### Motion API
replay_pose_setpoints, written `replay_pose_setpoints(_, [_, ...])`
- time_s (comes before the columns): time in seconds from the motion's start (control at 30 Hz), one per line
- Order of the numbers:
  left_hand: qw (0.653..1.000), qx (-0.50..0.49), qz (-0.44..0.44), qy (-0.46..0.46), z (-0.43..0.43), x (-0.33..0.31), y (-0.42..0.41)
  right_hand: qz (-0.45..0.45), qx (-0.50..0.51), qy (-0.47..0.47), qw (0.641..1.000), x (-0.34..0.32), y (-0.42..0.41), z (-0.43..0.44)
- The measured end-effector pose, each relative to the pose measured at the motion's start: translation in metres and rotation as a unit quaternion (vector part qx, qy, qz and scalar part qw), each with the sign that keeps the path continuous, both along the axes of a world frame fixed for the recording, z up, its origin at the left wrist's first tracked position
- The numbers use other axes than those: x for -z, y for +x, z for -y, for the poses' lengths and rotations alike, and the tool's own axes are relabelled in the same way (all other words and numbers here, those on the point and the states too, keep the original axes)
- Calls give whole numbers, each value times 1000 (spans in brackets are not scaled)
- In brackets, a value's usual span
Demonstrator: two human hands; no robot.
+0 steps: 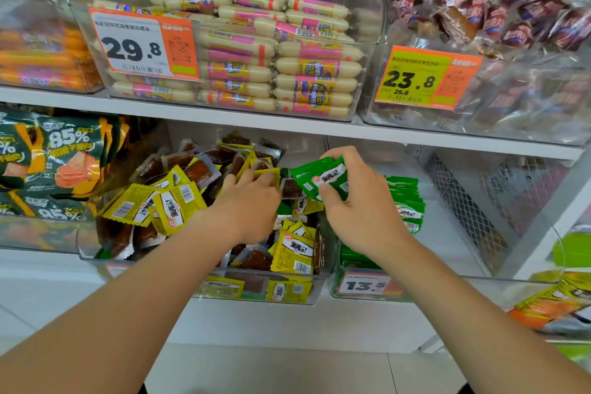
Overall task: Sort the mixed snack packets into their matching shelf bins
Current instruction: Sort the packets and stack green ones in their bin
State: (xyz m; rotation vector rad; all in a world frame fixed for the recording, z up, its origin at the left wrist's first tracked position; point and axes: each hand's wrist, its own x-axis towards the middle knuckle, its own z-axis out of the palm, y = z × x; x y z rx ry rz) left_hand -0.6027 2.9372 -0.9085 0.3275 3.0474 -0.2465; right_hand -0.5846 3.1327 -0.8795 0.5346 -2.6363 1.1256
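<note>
Slippage threatens the loosely stacked green packets (pixel 323 177) pinched by the right hand (pixel 361 208), which may drop into the yellow-packet bin (pixel 92 253) beneath the grip, short of the green bin (pixel 463 278) rightward.

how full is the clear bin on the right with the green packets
Mostly empty: the green packets pile only along the left side of the bin, and its bare floor shows beyond them.

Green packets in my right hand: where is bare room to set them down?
Bare bin floor lies right of the green stack, bordered by the mesh panel. The yellow-packet bin is packed full.
</note>
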Motion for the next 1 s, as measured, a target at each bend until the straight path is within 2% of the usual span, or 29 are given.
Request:
replay_pose_setpoints(0.17, [1000,-1,-7,17,-2,-7,-6,11,-1,-13,1000,2,-3,-4])
replay_pose_setpoints(0.3, [988,11,0,153,10,-16,-7,8,-12,-23,1000,0,-1,-6])
replay_pose_setpoints(0.43, [930,12,2,368,24,-25,3,0,0,-31,1000,-3,2,-5])
replay_pose_setpoints(0.53, [876,-7,-18,483,31,-33,12,11,7,-93,996,-7,5,-2])
replay_pose_setpoints(0.7, [802,-62,-69,590,39,-36,24,23,47,-274,960,-10,9,8])
replay_pose_setpoints(0.77, [787,-65,-87,607,40,-37,27,23,25,-293,956,-13,12,11])
replay_pose_setpoints(0.83, [791,-52,-95,602,42,-37,29,9,-25,-260,965,-16,16,12])
replay_pose_setpoints(0.93, [842,-17,-124,525,43,-33,32,-60,-70,-143,985,-17,15,8])
replay_pose_setpoints(1.0, [864,-13,-143,483,43,-29,33,-124,-79,-71,987,-17,13,4])
